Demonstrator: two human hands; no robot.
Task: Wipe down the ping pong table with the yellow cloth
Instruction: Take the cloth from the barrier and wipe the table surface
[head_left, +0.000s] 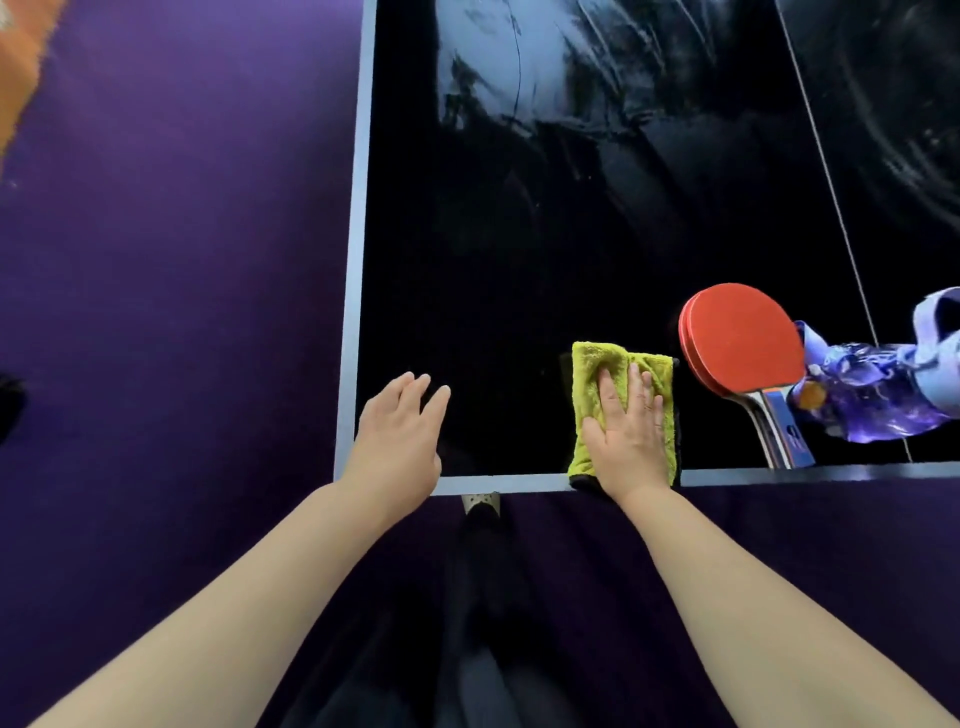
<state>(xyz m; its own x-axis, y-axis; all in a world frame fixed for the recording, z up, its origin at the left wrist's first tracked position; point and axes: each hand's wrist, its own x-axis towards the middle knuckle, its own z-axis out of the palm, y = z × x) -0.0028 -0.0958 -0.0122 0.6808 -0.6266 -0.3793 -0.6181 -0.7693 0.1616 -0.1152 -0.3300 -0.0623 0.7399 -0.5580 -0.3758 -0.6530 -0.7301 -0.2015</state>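
The dark, glossy ping pong table (519, 249) fills the upper middle of the head view, with a pale border along its left and near edges. A folded yellow cloth (592, 374) lies flat on the table close to the near edge. My right hand (626, 431) presses on the cloth with straight, spread fingers. My left hand (397, 436) hovers or rests flat at the table's near left corner, fingers straight, holding nothing. Wet smear marks shine on the far part of the table.
Two stacked red paddles (743, 338) lie on the table right of the cloth, handles toward the near edge. A translucent blue-purple spray bottle (878, 384) lies beside them at the right. Purple carpet (156, 260) surrounds the table. A thin white centre line (831, 197) runs away on the right.
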